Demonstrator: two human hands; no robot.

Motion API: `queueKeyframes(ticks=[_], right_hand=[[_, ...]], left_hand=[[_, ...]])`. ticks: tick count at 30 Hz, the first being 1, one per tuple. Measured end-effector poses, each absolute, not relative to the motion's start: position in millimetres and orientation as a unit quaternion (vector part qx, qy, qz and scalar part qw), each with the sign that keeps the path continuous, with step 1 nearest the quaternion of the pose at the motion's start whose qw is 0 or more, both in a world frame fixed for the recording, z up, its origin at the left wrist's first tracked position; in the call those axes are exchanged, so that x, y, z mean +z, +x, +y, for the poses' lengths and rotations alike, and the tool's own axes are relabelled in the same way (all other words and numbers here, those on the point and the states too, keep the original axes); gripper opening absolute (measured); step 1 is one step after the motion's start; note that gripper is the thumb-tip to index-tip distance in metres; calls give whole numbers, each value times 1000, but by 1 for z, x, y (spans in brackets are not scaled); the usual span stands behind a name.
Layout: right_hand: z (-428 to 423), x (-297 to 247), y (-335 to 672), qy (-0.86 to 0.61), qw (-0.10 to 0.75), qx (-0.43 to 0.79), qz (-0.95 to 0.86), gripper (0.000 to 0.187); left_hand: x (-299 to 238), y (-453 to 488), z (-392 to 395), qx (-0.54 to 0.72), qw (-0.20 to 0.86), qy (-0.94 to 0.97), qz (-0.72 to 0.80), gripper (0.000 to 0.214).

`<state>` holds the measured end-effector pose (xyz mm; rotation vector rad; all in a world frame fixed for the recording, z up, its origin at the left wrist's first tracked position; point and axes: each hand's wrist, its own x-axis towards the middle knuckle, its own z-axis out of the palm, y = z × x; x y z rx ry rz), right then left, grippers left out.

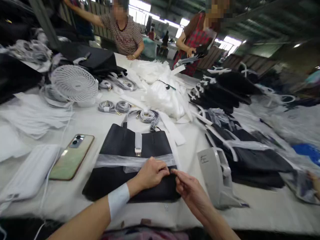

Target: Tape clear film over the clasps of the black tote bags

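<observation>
A black handbag (140, 141) lies flat on the table before me, a band of clear plastic film (110, 161) across its middle. A wrapped strap with a metal clasp (138, 146) runs down its front, and its handle (152, 121) is covered in film. My left hand (151, 173) is over the bag, with thumb and fingers pinched together just below the film's right part. Close by, at the bag's right side, my right hand (188, 185) pinches with thumb and forefinger, its fingertips almost meeting the left hand's. Whatever is between the fingers is too small to make out.
A tape dispenser (215, 176) stands right of the bag, beside stacked black bags (250, 160). Left are a phone (72, 156), a white power bank (32, 171) with cable, and a fan (75, 83). White padding (165, 96) is heaped behind. Two people stand across the table.
</observation>
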<state>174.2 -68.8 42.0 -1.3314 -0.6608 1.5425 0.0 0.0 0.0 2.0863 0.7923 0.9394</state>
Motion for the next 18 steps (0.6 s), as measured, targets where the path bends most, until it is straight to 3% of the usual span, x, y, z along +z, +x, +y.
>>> queueKeyframes(ticks=[9,11,18], right_hand=[[-67,61,201,-716,376,247,-533,46],[-70,64,209,-697,354,207,-588,47],[-66,38,176,-555,353,126,-743,24]], left_hand=[[0,-4,4,364,350,801,321,17],[-2,-5,5,362,352,805,312,16],[-4,-5,3,353,337,823,292,15]])
